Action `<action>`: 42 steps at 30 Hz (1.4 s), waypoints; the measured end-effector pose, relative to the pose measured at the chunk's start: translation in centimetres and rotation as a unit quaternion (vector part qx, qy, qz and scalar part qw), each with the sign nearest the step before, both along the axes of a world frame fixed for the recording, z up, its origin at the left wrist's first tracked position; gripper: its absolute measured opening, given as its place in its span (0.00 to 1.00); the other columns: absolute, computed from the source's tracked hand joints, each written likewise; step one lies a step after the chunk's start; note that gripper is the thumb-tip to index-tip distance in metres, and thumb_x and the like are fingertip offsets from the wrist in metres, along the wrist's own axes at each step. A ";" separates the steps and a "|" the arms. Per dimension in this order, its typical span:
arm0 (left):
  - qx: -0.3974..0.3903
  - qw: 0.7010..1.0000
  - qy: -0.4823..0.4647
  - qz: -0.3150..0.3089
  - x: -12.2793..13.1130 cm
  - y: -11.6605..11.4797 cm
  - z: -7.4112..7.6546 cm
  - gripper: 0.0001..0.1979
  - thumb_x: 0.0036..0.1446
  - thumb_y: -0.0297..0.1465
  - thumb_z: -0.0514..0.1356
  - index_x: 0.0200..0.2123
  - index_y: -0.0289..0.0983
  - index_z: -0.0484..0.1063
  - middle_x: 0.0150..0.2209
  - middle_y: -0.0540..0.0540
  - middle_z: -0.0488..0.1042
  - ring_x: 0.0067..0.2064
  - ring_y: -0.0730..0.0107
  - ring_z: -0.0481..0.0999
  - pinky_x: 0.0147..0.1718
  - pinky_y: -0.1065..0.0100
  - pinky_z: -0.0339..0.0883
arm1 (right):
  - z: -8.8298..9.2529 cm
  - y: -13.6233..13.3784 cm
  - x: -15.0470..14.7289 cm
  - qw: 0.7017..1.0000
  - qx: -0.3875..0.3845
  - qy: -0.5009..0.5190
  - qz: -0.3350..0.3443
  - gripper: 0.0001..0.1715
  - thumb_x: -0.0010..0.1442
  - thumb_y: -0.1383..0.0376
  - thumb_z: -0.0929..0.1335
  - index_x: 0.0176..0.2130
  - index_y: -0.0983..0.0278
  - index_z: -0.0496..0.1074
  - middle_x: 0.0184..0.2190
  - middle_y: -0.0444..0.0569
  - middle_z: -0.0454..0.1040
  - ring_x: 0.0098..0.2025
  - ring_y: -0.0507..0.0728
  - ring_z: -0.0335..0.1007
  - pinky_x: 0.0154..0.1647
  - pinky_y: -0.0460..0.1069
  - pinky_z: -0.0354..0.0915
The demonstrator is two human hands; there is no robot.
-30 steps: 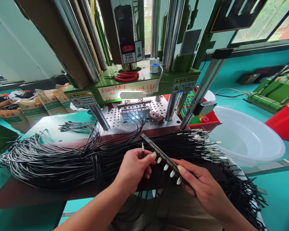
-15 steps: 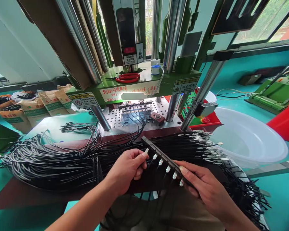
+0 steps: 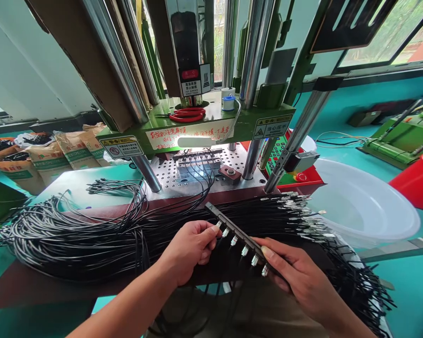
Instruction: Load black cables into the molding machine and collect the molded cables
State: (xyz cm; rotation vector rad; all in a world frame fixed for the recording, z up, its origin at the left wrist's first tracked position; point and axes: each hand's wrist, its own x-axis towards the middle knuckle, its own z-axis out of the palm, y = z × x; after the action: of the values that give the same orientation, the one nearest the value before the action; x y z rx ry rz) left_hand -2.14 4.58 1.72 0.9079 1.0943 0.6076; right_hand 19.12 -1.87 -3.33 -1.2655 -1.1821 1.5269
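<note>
My right hand [image 3: 298,277] grips the near end of a long black fixture bar [image 3: 232,229] that slants up to the left. Several silver cable plugs [image 3: 244,250] sit in a row along the bar. My left hand [image 3: 190,249] is closed in a pinch on the plug [image 3: 219,224] at the bar's upper end, pressing it against the bar. Black cables hang down from the plugs between my hands. Under both hands lies a thick bundle of black cables [image 3: 91,234] across the bench.
A green press machine [image 3: 197,126] with steel columns stands straight ahead; its perforated plate holds a mould [image 3: 197,164] with several cables loaded. Red scissors [image 3: 185,112] lie on its ledge. A white basin [image 3: 363,202] and red tub [image 3: 416,180] sit right; paper sacks [image 3: 49,157] left.
My left hand brought a loose plug from upright beside the bar to the bar's upper slot and now pinches it there. The right hand and bar barely shifted.
</note>
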 end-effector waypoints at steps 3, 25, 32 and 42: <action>-0.004 1.000 0.007 0.003 0.1 0.1 0.1 0.10 0.56 0.35 0.58 0.28 0.34 0.65 0.19 0.57 0.59 0.15 0.87 0.48 0.15 0.76 0.38 | 0.1 0.0 0.0 1.000 0.006 -0.009 0.007 0.25 0.63 0.52 0.63 0.56 0.58 0.69 0.29 0.45 0.65 0.23 0.48 0.52 0.18 0.45 0.48; 0.359 0.856 0.372 -0.022 -4.0 8.5 7.1 0.15 0.52 0.42 0.62 0.26 0.35 0.73 0.24 0.49 0.72 0.29 0.70 0.69 0.28 0.70 0.57 | 5.1 5.8 4.1 0.948 0.043 -0.310 -0.050 0.22 0.54 0.49 0.68 0.40 0.63 0.77 0.18 0.44 0.70 0.21 0.54 0.66 0.21 0.47 0.59; -0.059 0.997 0.049 -0.024 -0.7 15.2 0.7 0.08 0.51 0.28 0.65 0.27 0.28 0.72 0.25 0.40 0.75 0.29 0.65 0.76 0.31 0.66 0.71 | 3.0 10.0 4.9 0.857 0.204 -0.472 -0.033 0.19 0.58 0.52 0.64 0.40 0.59 0.78 0.40 0.50 0.76 0.43 0.61 0.71 0.44 0.54 0.64; -0.106 0.991 -0.081 -0.026 -0.7 14.9 -3.3 0.05 0.51 0.17 0.62 0.25 0.26 0.71 0.26 0.42 0.75 0.28 0.69 0.77 0.32 0.68 0.74 | 5.6 12.8 2.4 0.872 0.246 -0.422 -0.012 0.15 0.58 0.55 0.66 0.38 0.59 0.78 0.37 0.51 0.77 0.41 0.62 0.71 0.44 0.55 0.64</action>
State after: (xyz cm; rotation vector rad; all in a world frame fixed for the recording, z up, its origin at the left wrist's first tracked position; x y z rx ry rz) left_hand -2.88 19.51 -1.54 0.6895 0.9661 0.5026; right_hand 21.47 10.93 2.26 -1.5999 -1.9302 0.5241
